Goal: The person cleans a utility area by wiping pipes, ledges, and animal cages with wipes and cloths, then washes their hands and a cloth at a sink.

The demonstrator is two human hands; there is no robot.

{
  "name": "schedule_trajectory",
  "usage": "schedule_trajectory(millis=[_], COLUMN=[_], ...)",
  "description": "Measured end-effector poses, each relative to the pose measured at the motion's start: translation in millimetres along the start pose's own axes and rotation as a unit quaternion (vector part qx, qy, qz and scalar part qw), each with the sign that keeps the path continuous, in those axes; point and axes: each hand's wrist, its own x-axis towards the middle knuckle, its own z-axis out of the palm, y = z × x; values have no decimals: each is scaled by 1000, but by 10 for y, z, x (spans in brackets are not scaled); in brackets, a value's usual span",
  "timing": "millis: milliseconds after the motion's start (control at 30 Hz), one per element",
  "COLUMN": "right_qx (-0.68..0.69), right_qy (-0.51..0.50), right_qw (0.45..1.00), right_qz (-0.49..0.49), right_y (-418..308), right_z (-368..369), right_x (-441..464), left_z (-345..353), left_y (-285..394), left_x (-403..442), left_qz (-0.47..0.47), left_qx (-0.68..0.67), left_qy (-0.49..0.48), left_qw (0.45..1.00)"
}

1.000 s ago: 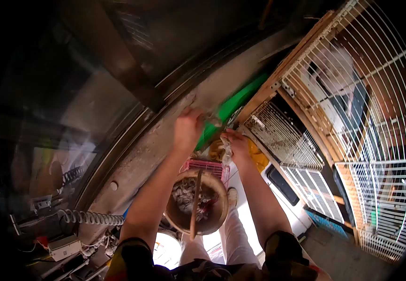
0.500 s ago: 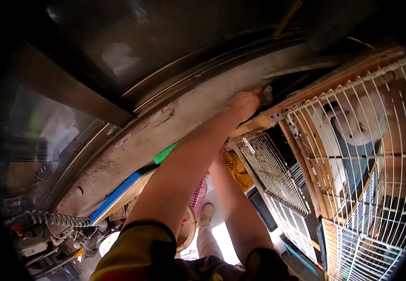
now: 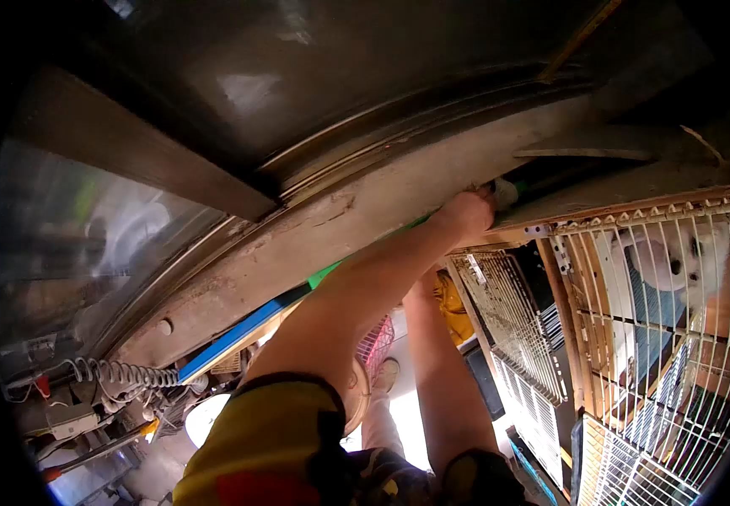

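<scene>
Hands well apart. Left hand (image 3: 468, 211) stretched out along the ledge (image 3: 331, 207), curled on a pale scrap (image 3: 507, 194), fingertips mostly turned from view. Right hand (image 3: 421, 287) lower down, almost wholly tucked behind the left forearm (image 3: 356, 308); cannot tell whether gripping or empty. Pale scrap now at the dark gap between the ledge and a wooden plank (image 3: 635, 187), near the corner of the cage (image 3: 578, 337).

A second ago, both hands close together beyond the bucket (image 3: 356, 405), each with something pale in the fingers; half a second ago, left hand already out by the gap. Since then, only a small shift of that hand, along with a turn of the view. By the look of it, no more close two-handed handling for now, just a one-handed reach with the scrap. Right hand's own pale piece no longer in sight, so no telling of its whereabouts.

Below the arms, bucket cut down to a strip of rim behind the left arm, contents hidden. Near it, a pink basket (image 3: 376, 341), partly covered, and a shoe (image 3: 386, 374). Just beside the right forearm, a yellow bag (image 3: 455, 314). Under the ledge, a green edge (image 3: 323, 274) and a blue edge (image 3: 243, 333). Farther right, a white animal (image 3: 706, 253) behind the cage wires. Far left, a coiled hose (image 3: 129, 371).
</scene>
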Motion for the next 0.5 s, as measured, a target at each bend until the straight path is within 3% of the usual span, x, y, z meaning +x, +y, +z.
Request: schedule_trajectory(millis=[33,67,167,200,267,300,400,500], right_qx=[55,238,194,199,255,283,243,314], right_qy=[-5,-11,-28,26,35,39,7,-59], right_qw=[998,968,967,953,934,923,922,910], right_qz=[16,78,162,226,248,257,301,264], right_y=[79,162,-418,-519,-548,-557,-382,-111], right_z=[-18,-44,-37,-15,-75,-98,-233,-306], right_x=[-6,-9,-133,-172,-220,-244,-234,-227], left_z=[111,210,141,249,526,515,339,435], left_y=[10,21,40,50,36,50,69,62], left_x=[-117,-201,-550,-657,-859,-1003,-1465,-1900], left_qz=[-2,-2,-46,-40,-32,-48,-54,-53], left_qx=[34,68,-3,4,19,-35,-100,-83], left_qy=[48,99,58,81,128,124,94,94], left_qw=[998,993,997,996,991,991,989,991])
